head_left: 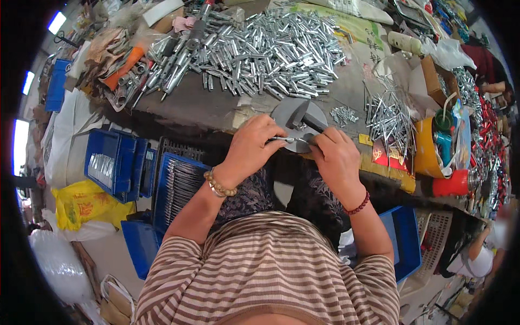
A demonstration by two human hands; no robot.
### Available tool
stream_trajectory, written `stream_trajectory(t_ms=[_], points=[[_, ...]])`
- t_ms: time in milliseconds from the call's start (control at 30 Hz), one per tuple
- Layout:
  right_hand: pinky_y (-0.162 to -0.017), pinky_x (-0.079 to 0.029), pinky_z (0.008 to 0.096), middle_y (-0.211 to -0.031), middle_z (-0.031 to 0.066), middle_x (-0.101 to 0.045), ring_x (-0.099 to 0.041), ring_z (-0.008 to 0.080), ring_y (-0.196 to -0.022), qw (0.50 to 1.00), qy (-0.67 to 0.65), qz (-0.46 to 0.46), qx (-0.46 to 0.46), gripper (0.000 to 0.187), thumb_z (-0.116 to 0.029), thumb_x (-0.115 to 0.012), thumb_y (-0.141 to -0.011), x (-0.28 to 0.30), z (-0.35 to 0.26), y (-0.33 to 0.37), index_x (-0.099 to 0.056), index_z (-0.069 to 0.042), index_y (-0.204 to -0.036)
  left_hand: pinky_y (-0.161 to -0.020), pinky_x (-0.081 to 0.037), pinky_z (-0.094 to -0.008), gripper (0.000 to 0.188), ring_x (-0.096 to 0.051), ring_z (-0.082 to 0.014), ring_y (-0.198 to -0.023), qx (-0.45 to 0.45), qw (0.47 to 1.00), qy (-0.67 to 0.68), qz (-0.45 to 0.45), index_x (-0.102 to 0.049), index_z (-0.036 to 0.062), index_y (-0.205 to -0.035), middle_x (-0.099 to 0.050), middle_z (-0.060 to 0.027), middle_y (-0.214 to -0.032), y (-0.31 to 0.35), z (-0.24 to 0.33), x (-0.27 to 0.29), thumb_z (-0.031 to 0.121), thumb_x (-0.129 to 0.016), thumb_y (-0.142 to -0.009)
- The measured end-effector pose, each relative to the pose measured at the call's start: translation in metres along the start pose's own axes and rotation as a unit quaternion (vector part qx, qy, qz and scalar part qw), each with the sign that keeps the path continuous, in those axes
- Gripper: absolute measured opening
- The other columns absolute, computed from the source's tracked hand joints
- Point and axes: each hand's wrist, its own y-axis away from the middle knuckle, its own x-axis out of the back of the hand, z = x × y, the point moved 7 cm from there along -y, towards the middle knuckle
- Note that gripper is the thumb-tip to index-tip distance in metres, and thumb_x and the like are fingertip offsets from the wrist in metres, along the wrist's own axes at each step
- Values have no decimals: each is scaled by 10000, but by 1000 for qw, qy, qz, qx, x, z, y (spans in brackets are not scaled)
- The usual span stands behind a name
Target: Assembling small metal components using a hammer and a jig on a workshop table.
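Observation:
My left hand [253, 142] is closed on a slim silver metal rod [286, 139], its tip pointing right over a round grey metal plate [280, 112] at the bench edge. Across from it, my right hand [337, 151] has thumb and forefinger pinched together near the rod's tip. Whatever those fingers hold is too small to make out. A dark hammer-like tool [298, 114] lies on the plate, its handle running toward my right fingers. Beyond the plate spreads a big heap of short silver metal tubes [271, 51].
Small metal pins [343, 115] and a pile of thin rods [385, 111] lie right of the plate. Farther right stands a yellow container [425, 146] beside a red cylinder [452, 183]. Blue bins [103, 157] flank me below the bench. Another person [476, 260] is at the lower right.

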Motion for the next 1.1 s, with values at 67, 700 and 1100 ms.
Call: stream_trajectory(t_ms=[67,700,1100], points=[[-773,-501,433,-892,71,-582,-624,298,-889,1000,-16,-4,16,144,-51,-760,-768,2,-2,2,-676,-80,-881,-825,-498,-392,175,-616,-295,-949,-3,1000,-4,-2,-742,59,-993,-623,-85,-962,1,1,-2,136,-776,-839],[-749,-482,423,-857,65,-582,-622,286,-852,998,-44,17,50,112,-57,-753,-763,-10,0,5,-682,-92,-843,-733,-493,-325,158,-626,-222,-825,40,998,45,1,-777,64,-1000,-611,-66,-916,6,-4,-9,57,-773,-843],[-768,-505,494,-937,194,-624,-619,424,-908,998,10,34,-48,119,-64,-711,-839,15,75,-14,-687,-34,-951,-815,-537,-399,67,-626,-263,-956,-123,985,-121,27,-741,102,-899,-639,-68,-939,9,-5,-2,139,-732,-844]])
